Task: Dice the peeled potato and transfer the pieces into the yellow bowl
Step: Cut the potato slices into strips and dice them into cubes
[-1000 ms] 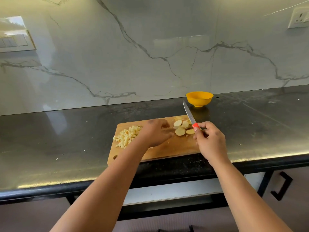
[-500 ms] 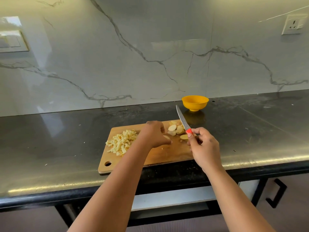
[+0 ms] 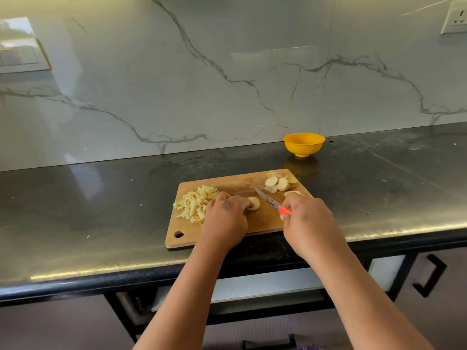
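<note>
Our left hand (image 3: pixel 225 215) has drawn one potato slice (image 3: pixel 254 203) away from the stack to mid-board and now pins it under curled fingers. Our right hand (image 3: pixel 307 218) has dropped the knife (image 3: pixel 271 202) low, fist tight around its orange handle, blade angled beside that slice. Diced pieces (image 3: pixel 197 202) sit left on the cutting board (image 3: pixel 262 221), remaining slices (image 3: pixel 280 183) upper right. The yellow bowl (image 3: pixel 303 144) waits behind on the dark counter (image 3: pixel 101 210).
</note>
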Motion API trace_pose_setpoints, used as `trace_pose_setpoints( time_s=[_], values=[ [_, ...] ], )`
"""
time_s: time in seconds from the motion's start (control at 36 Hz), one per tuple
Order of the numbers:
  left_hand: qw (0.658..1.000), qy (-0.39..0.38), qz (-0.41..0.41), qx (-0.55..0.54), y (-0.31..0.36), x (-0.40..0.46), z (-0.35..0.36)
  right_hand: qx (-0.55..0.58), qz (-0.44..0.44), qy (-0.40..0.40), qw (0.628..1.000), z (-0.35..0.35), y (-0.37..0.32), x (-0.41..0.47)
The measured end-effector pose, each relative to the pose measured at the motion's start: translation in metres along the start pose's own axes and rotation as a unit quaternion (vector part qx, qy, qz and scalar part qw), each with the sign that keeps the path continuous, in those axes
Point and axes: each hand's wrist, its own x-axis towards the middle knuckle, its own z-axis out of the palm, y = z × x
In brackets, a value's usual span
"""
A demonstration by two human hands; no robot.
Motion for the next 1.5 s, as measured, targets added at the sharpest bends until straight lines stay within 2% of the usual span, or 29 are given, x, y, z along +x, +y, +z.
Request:
trace_pose_setpoints(
  time_s=[0.17, 0.36, 0.47, 0.67, 0.81, 0.94, 1.06, 1.25, 1.5],
  values=[
    [1.0, 0.013, 0.01, 0.012, 0.002, -0.005, 0.001, -0.024, 0.011, -0.036, 0.999, 0.004, -0.014, -0.005],
    [0.999, 0.022, 0.005, 0.024, 0.0, -0.005, 0.004, -0.059, -0.008, -0.019, 0.998, 0.012, -0.037, -0.01],
    [1.0, 0.022, 0.01, 0.02, 0.0, -0.005, 0.003, -0.043, 0.004, -0.007, 0.999, 0.012, -0.034, -0.009],
    [0.999, 0.029, 0.016, 0.011, -0.001, -0.004, 0.003, -0.073, 0.026, -0.07, 0.995, 0.01, -0.04, 0.002],
    [0.999, 0.027, 0.017, 0.021, -0.001, -0.004, 0.002, -0.137, -0.017, -0.074, 0.988, 0.016, -0.054, 0.01],
    [1.0, 0.018, 0.011, 0.015, -0.001, -0.004, 0.003, -0.11, -0.004, -0.111, 0.988, 0.002, -0.036, -0.004],
    [1.0, 0.021, 0.016, 0.015, -0.001, -0.006, 0.001, -0.087, 0.004, -0.096, 0.992, -0.008, -0.012, -0.026],
    [0.999, 0.045, -0.003, -0.008, 0.002, -0.01, 0.003, -0.03, -0.011, 0.001, 0.999, -0.003, -0.01, -0.017],
    [0.999, 0.036, 0.0, -0.011, 0.001, -0.011, 0.002, -0.07, -0.016, -0.052, 0.996, 0.009, -0.027, -0.008]
  ],
)
